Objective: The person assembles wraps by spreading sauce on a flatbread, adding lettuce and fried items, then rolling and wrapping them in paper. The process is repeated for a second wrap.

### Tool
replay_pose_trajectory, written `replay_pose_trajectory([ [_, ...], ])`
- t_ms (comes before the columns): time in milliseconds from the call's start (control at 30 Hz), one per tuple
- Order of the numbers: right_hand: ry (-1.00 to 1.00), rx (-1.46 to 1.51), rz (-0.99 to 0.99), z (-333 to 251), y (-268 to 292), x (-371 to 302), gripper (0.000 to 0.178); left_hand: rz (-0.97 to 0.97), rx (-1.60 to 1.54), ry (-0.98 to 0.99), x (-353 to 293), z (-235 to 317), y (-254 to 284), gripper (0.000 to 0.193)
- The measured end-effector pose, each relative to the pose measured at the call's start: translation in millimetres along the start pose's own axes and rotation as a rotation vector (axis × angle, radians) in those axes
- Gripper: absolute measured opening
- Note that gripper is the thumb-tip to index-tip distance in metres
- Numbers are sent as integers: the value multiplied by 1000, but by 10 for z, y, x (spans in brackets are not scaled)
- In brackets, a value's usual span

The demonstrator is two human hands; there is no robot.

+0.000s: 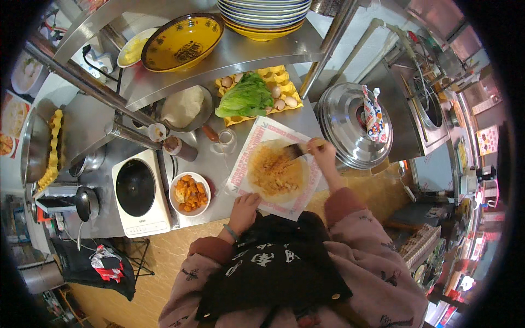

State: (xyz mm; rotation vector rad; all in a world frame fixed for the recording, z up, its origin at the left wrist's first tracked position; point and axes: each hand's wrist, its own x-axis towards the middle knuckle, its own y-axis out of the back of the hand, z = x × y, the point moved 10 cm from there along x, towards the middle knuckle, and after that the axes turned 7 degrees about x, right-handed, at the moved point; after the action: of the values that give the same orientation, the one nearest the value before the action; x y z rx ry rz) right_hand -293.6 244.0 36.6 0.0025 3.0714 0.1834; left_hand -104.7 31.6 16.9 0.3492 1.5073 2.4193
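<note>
My right hand (321,156) is closed round the handle of a brush (296,150) with dark bristles. The bristles touch a round, thin flatbread (276,174) coated with orange-brown sauce. Under the flatbread lies a white sheet of printed paper (249,147), turned at an angle on the steel counter. My left hand (243,212) rests at the paper's lower left edge, fingers lying on it and holding nothing I can see. Beside it stands a white bowl (206,204) of orange-brown fried pieces.
Behind the paper, green lettuce (246,97) lies on a yellow egg tray (281,87). A pan (188,109), a sauce jar (180,148) and a glass jug (223,143) stand left of the paper. A cooktop (141,191) is farther left, a lidded steel pot (355,126) right. A shelf (262,54) overhangs the back.
</note>
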Motion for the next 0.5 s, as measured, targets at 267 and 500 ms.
replay_pose_trajectory([
  [267, -97, 255, -85, 382, -577, 209, 17, -5, -2, -1, 1, 8, 16, 44],
  [500, 209, -138, 292, -31, 476, -106, 13, 8, 3, 7, 11, 12, -11, 40],
])
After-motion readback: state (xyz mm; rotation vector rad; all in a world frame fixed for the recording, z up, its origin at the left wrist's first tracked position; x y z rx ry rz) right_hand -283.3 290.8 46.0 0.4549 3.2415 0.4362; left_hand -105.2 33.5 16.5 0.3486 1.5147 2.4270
